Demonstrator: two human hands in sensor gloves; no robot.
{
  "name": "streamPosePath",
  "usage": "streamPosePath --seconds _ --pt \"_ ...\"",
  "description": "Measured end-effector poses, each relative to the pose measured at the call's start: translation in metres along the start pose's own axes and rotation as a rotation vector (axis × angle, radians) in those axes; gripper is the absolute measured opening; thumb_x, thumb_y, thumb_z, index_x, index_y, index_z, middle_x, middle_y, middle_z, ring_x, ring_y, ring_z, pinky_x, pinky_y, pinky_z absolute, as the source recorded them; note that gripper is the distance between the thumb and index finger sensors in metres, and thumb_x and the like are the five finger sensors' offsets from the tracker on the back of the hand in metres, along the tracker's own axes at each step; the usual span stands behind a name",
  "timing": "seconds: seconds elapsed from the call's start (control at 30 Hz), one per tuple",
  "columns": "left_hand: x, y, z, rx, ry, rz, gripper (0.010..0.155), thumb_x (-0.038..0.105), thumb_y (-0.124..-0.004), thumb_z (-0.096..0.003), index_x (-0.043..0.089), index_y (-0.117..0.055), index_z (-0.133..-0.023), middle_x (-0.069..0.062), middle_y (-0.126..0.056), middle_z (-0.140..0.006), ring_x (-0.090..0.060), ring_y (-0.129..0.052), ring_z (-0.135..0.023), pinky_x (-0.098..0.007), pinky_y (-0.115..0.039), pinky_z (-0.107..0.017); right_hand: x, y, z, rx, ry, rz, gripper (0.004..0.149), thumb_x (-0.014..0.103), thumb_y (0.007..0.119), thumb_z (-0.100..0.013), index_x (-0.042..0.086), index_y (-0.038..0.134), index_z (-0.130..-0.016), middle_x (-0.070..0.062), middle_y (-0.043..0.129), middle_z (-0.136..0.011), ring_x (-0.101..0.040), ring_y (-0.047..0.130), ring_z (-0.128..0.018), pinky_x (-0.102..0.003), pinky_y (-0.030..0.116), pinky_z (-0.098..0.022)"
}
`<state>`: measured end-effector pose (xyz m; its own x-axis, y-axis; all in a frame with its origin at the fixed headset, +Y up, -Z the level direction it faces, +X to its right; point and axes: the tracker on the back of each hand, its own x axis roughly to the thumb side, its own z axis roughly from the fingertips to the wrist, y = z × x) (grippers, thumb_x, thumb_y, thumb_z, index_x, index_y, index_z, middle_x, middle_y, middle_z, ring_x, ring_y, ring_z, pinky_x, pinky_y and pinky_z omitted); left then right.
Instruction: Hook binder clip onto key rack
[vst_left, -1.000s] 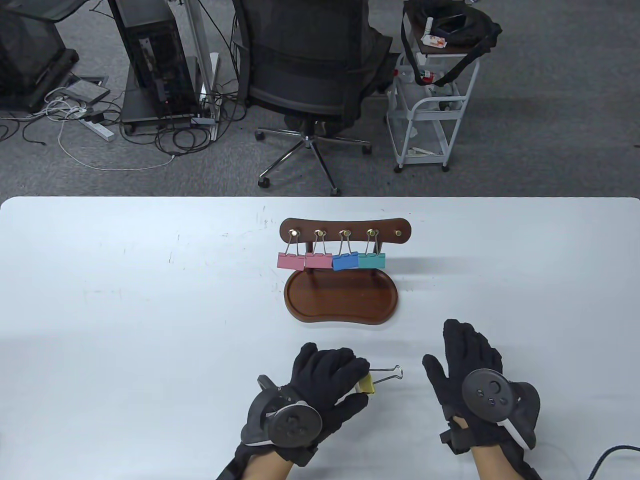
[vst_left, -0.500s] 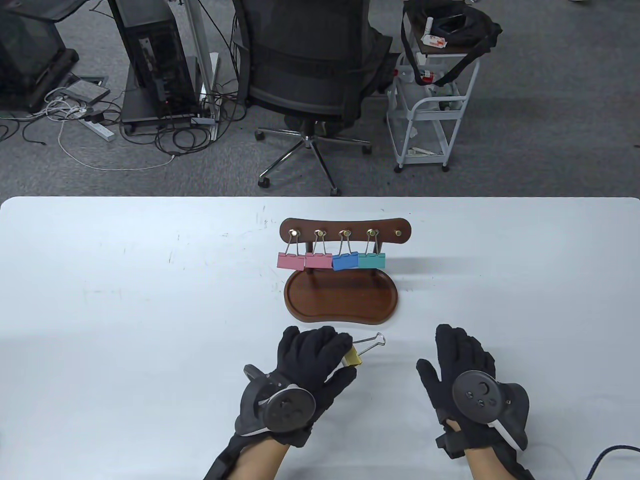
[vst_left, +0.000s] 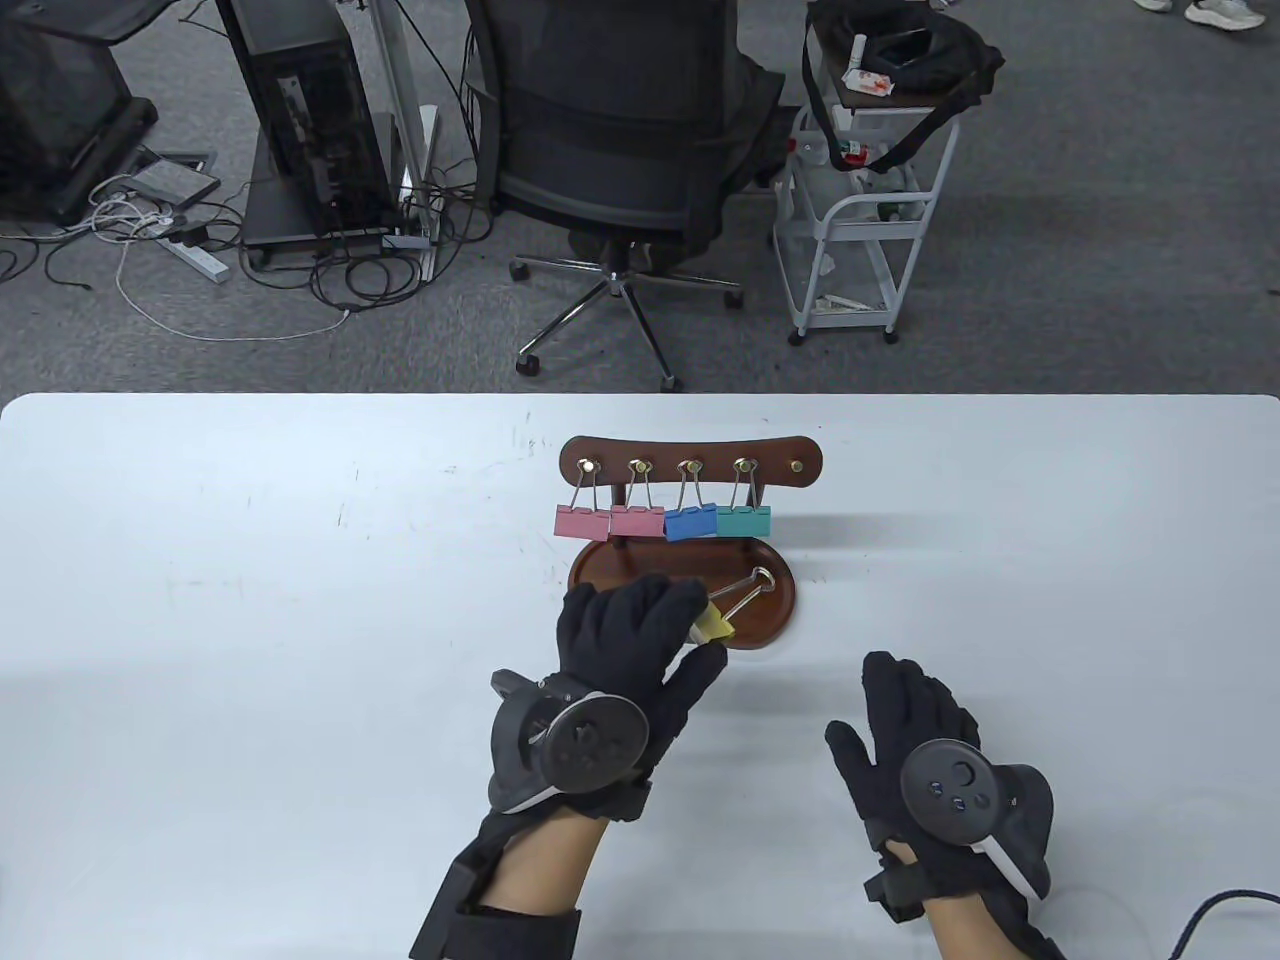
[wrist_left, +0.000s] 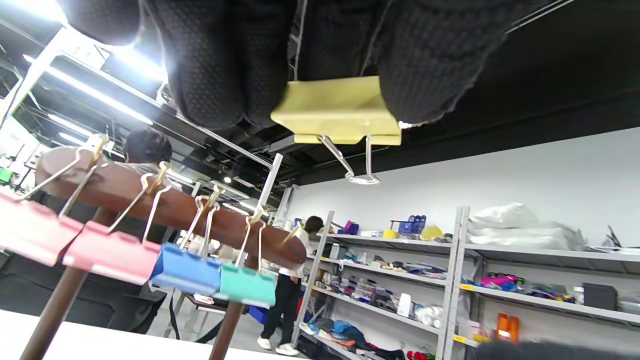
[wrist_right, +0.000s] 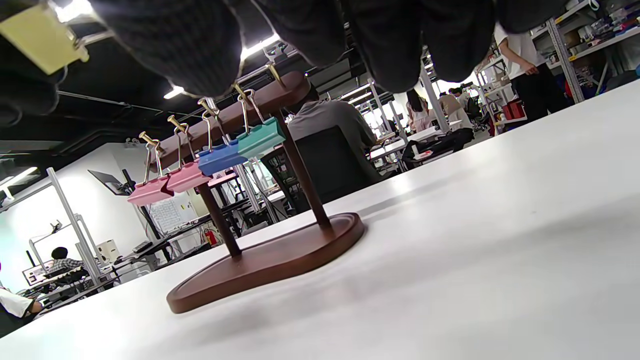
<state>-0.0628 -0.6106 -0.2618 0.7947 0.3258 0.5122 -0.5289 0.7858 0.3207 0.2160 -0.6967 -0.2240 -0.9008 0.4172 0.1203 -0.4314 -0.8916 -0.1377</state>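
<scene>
The brown wooden key rack (vst_left: 692, 460) stands at the table's middle on an oval base (vst_left: 780, 600). Two pink clips (vst_left: 582, 522), a blue clip (vst_left: 690, 523) and a teal clip (vst_left: 744, 520) hang on its hooks; the rightmost hook (vst_left: 797, 466) is bare. My left hand (vst_left: 640, 640) pinches a yellow binder clip (vst_left: 713, 625) above the base's front, its wire handles (vst_left: 748, 588) pointing up and right. In the left wrist view the yellow clip (wrist_left: 340, 110) sits between my fingertips (wrist_left: 425, 75). My right hand (vst_left: 915, 730) lies open and flat on the table, right of the base.
The white table's (vst_left: 250, 600) far edge runs across the middle of the table view. Beyond it stand an office chair (vst_left: 620, 150), a white cart (vst_left: 865, 210) and a computer tower (vst_left: 300, 120). A black cable (vst_left: 1215, 915) lies at the table's front right.
My left hand has lifted the yellow clip and carried it forward from near the front edge to over the rack's base. My right hand has drawn back slightly, staying flat.
</scene>
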Motion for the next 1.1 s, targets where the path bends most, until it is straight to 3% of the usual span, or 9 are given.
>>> streamPosePath --seconds 0.2,0.57,1.1 --pt "0.016 -0.002 -0.031 0.008 0.061 -0.032 0.068 0.048 -0.089 -0.0529 0.005 -0.08 -0.105 -0.03 -0.081 -0.101 -0.052 -0.089 -0.083 -0.079 -0.055 -0.067 0.001 0.001 0.0 0.005 0.003 0.004 0.078 0.048 0.073 -0.057 0.004 0.048 -0.117 -0.037 0.059 -0.113 -0.064 0.058 -0.097 -0.074 0.045 -0.067" --pt "0.031 -0.038 -0.079 -0.041 0.149 -0.129 0.072 0.046 -0.088 -0.0546 0.001 -0.072 -0.109 -0.031 -0.076 -0.103 -0.054 -0.085 -0.085 -0.078 -0.054 -0.067 0.001 0.002 0.001 0.027 0.009 -0.012 0.078 0.048 0.072 -0.057 0.004 0.048 -0.117 -0.037 0.058 -0.113 -0.065 0.057 -0.097 -0.074 0.045 -0.066" --pt "0.026 -0.063 -0.093 -0.085 0.168 -0.221 0.08 0.047 -0.087 -0.055 -0.003 -0.063 -0.112 -0.031 -0.071 -0.105 -0.054 -0.082 -0.087 -0.078 -0.053 -0.067 0.005 0.007 0.001 0.056 -0.009 -0.027 0.078 0.048 0.072 -0.058 0.004 0.048 -0.117 -0.037 0.057 -0.113 -0.065 0.056 -0.097 -0.074 0.045 -0.066"
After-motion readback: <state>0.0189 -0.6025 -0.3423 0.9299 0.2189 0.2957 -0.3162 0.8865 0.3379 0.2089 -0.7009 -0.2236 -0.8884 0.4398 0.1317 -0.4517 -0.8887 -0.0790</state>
